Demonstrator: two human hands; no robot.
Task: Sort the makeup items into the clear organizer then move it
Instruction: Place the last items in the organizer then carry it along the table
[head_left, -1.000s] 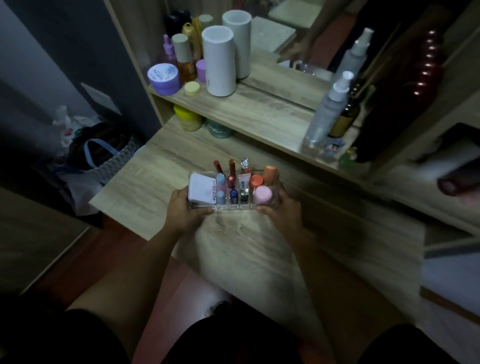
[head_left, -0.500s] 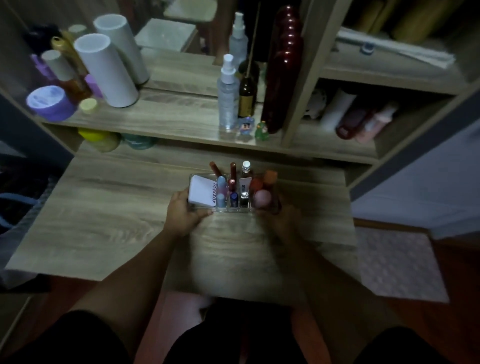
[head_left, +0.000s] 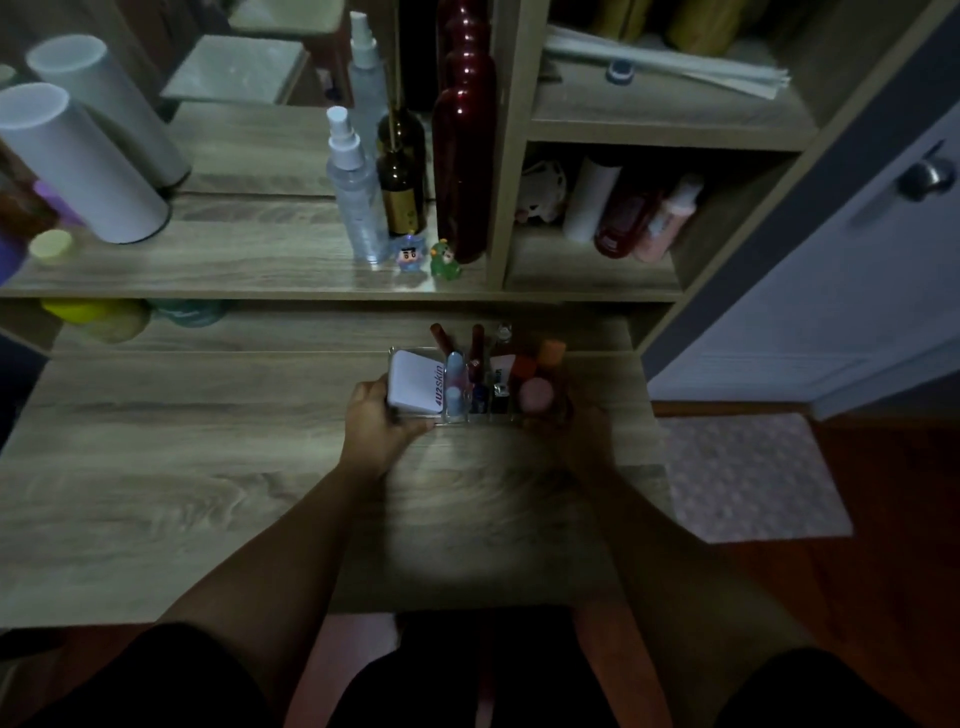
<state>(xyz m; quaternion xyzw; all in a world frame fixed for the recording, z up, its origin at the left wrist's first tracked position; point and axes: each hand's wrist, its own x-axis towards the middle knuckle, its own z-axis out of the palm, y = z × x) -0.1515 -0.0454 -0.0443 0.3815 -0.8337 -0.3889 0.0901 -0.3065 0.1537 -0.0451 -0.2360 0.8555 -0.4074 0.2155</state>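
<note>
Carried rightward since earlier, the rigid, slippery clear organizer, top-heavy with loose makeup items, is clasped at its ends by both hands.

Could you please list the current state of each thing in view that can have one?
clear organizer: filled, upright, gripped at both ends.
left hand: closed on the organizer's left end.
right hand: at its right end, dim, apparently gripping.
white compact: closed, lying in the left compartment.
spray bottle: capped, upright on the shelf.
white cylinder: upright on the shelf.
</note>
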